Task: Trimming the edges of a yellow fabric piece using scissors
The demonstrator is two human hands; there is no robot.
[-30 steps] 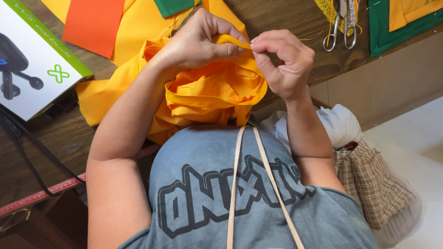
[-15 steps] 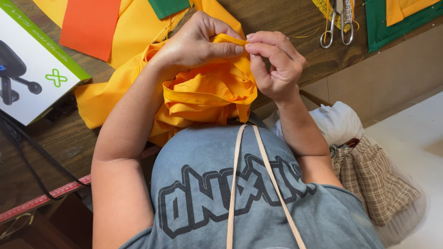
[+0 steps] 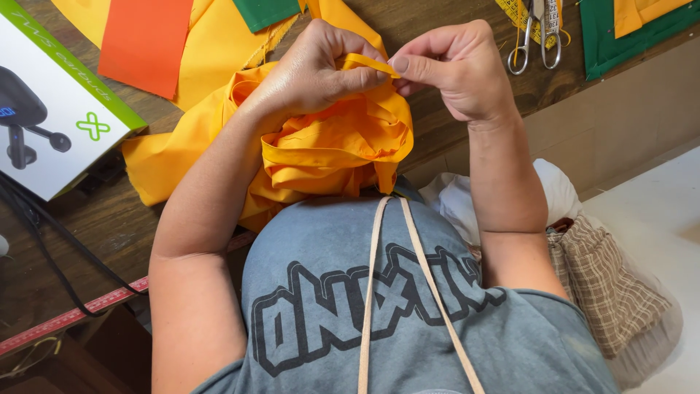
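Observation:
A bunched yellow-orange cloth (image 3: 332, 149) hangs over the near edge of a dark wooden table (image 3: 87, 226). My left hand (image 3: 317, 66) grips the gathered top of the cloth. My right hand (image 3: 456, 69) pinches a narrow folded strip of the same cloth (image 3: 368, 63) between thumb and forefinger, right beside the left thumb. Both hands meet above the bundle. The rest of the cloth spreads flat to the left on the table.
An orange fabric piece (image 3: 142, 40) and a green one (image 3: 266, 11) lie on top of the yellow cloth. Scissors (image 3: 536, 33) and a green mat (image 3: 634, 29) are at the far right. A white and green box (image 3: 51, 102), a black cable (image 3: 51, 248) and a red ruler (image 3: 73, 317) lie left. A checked bag (image 3: 605, 284) sits below right.
My right hand has moved left toward the left hand, closing the gap along the strip. The cloth bundle has bunched up slightly under both hands.

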